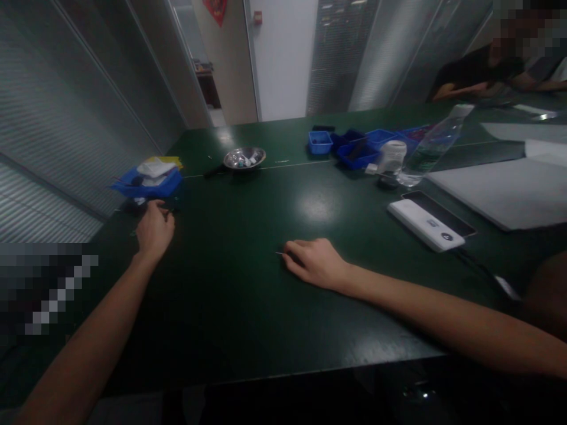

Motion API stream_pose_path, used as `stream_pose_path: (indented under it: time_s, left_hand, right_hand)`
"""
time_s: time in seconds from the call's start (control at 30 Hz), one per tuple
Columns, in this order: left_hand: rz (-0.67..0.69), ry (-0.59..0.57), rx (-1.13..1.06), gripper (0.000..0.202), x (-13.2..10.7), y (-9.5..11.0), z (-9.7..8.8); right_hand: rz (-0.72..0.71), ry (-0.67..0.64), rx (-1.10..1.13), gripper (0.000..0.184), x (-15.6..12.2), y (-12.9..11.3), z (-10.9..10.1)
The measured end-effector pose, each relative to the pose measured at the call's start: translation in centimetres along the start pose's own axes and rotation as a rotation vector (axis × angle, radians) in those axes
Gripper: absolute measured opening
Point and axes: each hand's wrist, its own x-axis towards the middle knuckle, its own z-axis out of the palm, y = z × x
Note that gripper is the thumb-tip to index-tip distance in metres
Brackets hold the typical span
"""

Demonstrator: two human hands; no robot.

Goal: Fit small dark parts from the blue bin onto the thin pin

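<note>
My left hand (155,230) reaches far out on the left, just in front of a blue tray (170,186). Its fingers are bent, with a small gap between thumb and forefinger; small dark and clear bits lie around them, too blurred to name. On the table, nearer the middle, my right hand (316,262) rests with closed fingers. From its fingertips a thin metal tip (279,252) sticks out to the left; the rest of that tool is hidden in the hand. White packets (153,168) and a yellow piece lie in the blue tray.
On the green table (230,260) are a metal bowl (237,167) of small parts, small blue bins (319,147), a white jar (392,156), a tilted-looking plastic bottle (436,147), a white device (425,224), a phone (443,213) and white sheets (509,195). Another person sits far right.
</note>
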Motion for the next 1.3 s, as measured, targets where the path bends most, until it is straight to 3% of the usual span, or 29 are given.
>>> stream_pose_path:
  time_s: [0.13, 0.33, 0.5, 0.67, 0.87, 1.03, 1.2, 1.3]
  left_hand:
    - [0.072, -0.006, 0.066, 0.027, 0.11, -0.31, 0.31]
    - [0.030, 0.026, 0.008, 0.039, 0.06, -0.37, 0.40]
    - [0.064, -0.027, 0.061, 0.028, -0.03, -0.11, 0.03]
    - [-0.003, 0.003, -0.017, 0.045, -0.13, 0.04, -0.01]
    - [0.050, -0.036, 0.057, 0.028, -0.10, 0.04, -0.18]
    - [-0.023, -0.021, -0.017, 0.049, -0.08, 0.28, -0.31]
    - [0.051, -0.052, 0.061, 0.033, -0.09, 0.02, -0.18]
    - [0.054, -0.051, 0.062, 0.033, -0.16, 0.04, -0.28]
  right_hand:
    - [-0.005, 0.000, -0.018, 0.033, 0.04, -0.04, 0.07]
    - [-0.001, 0.005, -0.020, 0.032, 0.01, -0.03, 0.13]
    - [0.001, 0.004, -0.015, 0.033, 0.04, -0.08, 0.03]
    - [-0.005, 0.010, -0.007, 0.033, 0.06, -0.08, -0.02]
    - [-0.011, 0.006, -0.001, 0.033, -0.03, 0.06, 0.16]
    - [-0.008, -0.001, -0.017, 0.033, 0.02, -0.05, 0.08]
    - [0.001, -0.005, -0.011, 0.033, 0.09, -0.10, -0.02]
    - [-0.007, -0.001, -0.004, 0.033, 0.06, -0.16, -0.11]
